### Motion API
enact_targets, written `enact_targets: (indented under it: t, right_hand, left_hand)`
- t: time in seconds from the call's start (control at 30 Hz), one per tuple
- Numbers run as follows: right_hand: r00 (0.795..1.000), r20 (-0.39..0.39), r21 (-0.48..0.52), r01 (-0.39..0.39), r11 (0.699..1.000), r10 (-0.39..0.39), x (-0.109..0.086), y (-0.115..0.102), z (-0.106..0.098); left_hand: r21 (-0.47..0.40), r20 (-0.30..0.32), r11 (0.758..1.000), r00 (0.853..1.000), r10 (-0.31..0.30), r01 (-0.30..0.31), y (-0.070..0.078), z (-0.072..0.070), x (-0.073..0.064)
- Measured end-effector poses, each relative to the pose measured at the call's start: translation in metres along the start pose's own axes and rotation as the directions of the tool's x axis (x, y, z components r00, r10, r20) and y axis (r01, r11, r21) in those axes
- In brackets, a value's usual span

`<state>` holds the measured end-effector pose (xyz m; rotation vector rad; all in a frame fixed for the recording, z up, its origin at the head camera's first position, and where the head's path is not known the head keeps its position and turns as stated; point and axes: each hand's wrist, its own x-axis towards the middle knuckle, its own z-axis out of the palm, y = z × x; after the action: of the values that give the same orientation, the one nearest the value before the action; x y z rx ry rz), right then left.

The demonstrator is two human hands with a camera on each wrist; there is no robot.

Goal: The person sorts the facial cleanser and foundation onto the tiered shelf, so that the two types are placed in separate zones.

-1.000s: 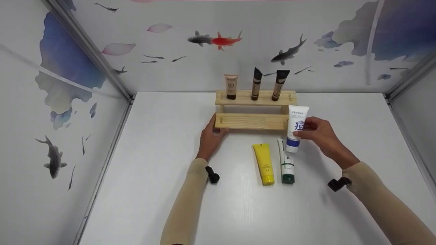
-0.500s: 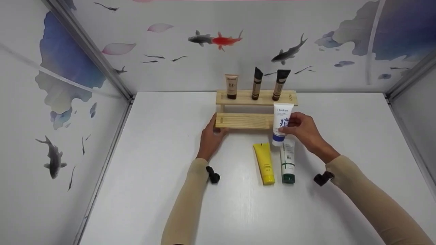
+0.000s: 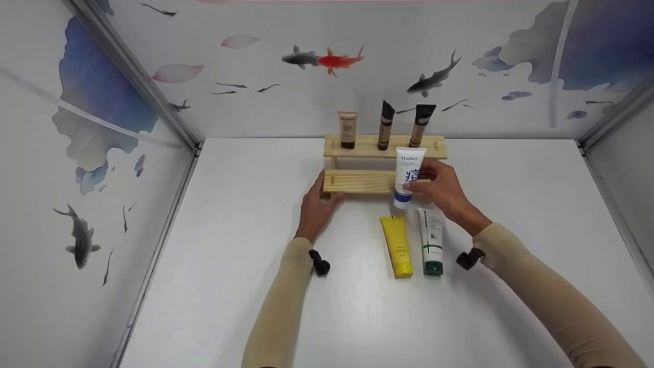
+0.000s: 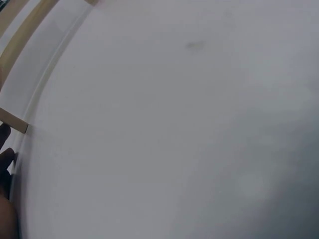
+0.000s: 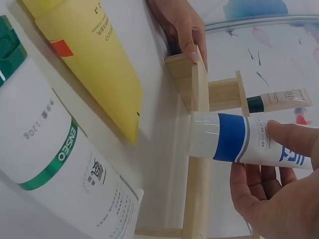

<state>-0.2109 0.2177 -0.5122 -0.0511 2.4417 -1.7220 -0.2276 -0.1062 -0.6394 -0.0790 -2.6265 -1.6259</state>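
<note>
Cap down, a white tube [image 3: 409,176] with a blue band is pinched between the thumb and fingers of my right hand [image 3: 444,190]. It overlaps the lower step of the two-step wooden rack [image 3: 360,181] in the head view; in the right wrist view its cap [image 5: 203,134] is right at the step's board. My left hand [image 3: 315,212] grips the left end of that lower step, thumb in front. Three small tubes stand on the upper step: a beige one [image 3: 348,130], a slim black and gold one [image 3: 386,127] and another dark one [image 3: 421,125].
On the white table [image 3: 357,317], in front of the rack, lie a yellow tube [image 3: 396,246] and a white tube with a green cap [image 3: 432,243], side by side. A printed wall panel [image 3: 245,112] rises right behind the rack, with side panels left and right.
My right hand has carried the blue-banded tube leftward and slightly back, from the rack's right end to over its lower step. The left hand has stayed on the rack.
</note>
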Motion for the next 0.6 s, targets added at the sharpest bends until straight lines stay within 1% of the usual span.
enact_targets:
  t: [0.3,0.53,0.6]
  right_hand:
    - [0.998,0.004,0.01,0.057,0.998,-0.057,0.009,-0.012,0.023]
    - [0.997,0.002,0.019,0.075,0.997,-0.075,0.016,-0.016,0.04]
    - [0.996,0.006,0.023,0.083,0.996,-0.084,0.019,-0.017,0.044]
  left_hand:
    - [0.013,-0.006,1.0,1.0,-0.001,0.001,0.001,0.0,0.0]
    - [-0.004,-0.013,1.0,1.0,0.013,-0.013,-0.001,0.0,0.0]
    - [0.003,-0.012,1.0,1.0,0.012,-0.012,-0.002,0.001,0.0]
